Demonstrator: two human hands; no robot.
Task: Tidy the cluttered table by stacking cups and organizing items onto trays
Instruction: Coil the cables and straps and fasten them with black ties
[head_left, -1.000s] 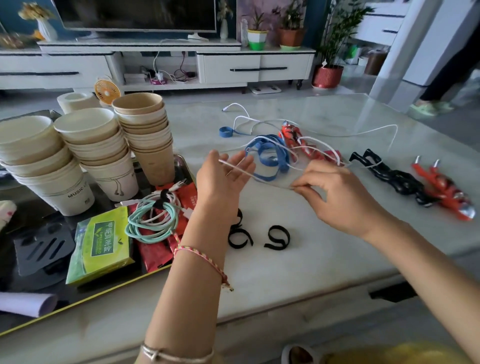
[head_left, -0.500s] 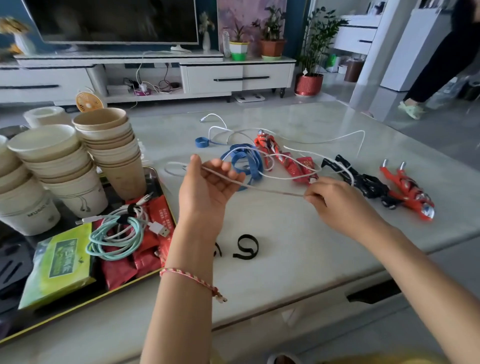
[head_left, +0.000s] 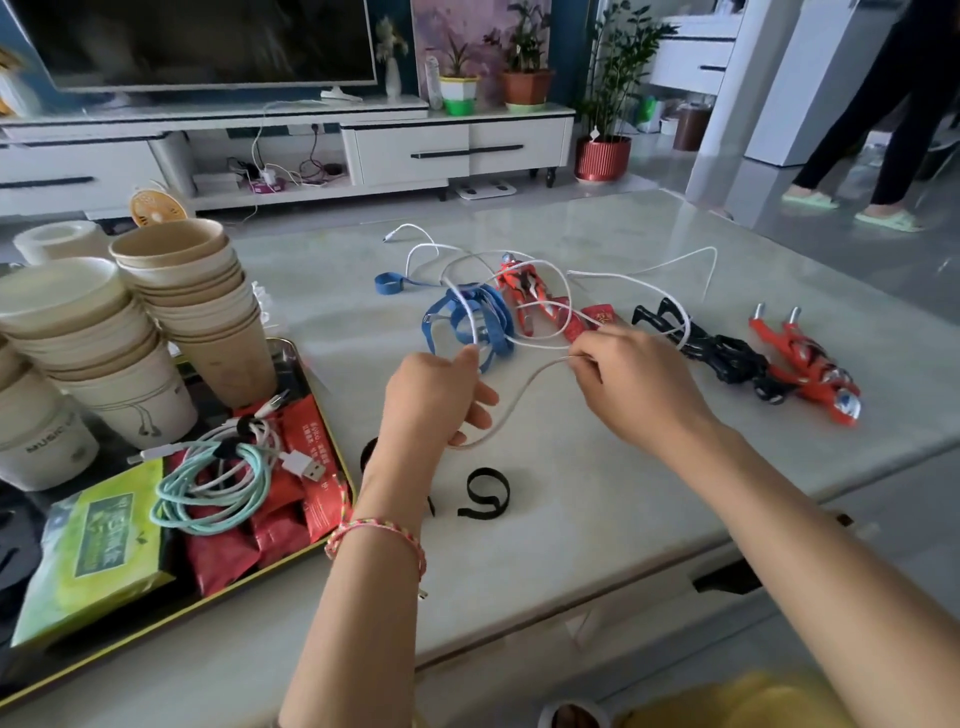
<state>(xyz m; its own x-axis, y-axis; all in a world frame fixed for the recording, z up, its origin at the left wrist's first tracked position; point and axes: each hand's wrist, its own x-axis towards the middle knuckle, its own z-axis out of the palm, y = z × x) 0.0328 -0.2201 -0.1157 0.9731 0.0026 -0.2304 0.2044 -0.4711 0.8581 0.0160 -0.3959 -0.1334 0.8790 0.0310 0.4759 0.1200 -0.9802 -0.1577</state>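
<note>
Head view: left hand (head_left: 431, 400) and right hand (head_left: 639, 387) coiling the white cable (head_left: 519, 391) above the worktop (head_left: 571, 530).
My left hand grips the gathered loop and my right pinches the strand; the rest trails over the blue strap (head_left: 491, 322) and toy figures (head_left: 727, 353). I'd make even loops, feed slack gently, bind with the black tie (head_left: 485, 493), then lay it on the tray (head_left: 349, 480). One cup (head_left: 47, 441) reads "MUSIC"; the print on the packets (head_left: 291, 514) is unreadable.

White cable (head_left: 524, 387), blue strap (head_left: 493, 322), black loop (head_left: 485, 493), red figure (head_left: 802, 364), black figure (head_left: 727, 353), teal cable (head_left: 208, 483), beige cups (head_left: 192, 291), pale marbled tabletop (head_left: 597, 519).
</note>
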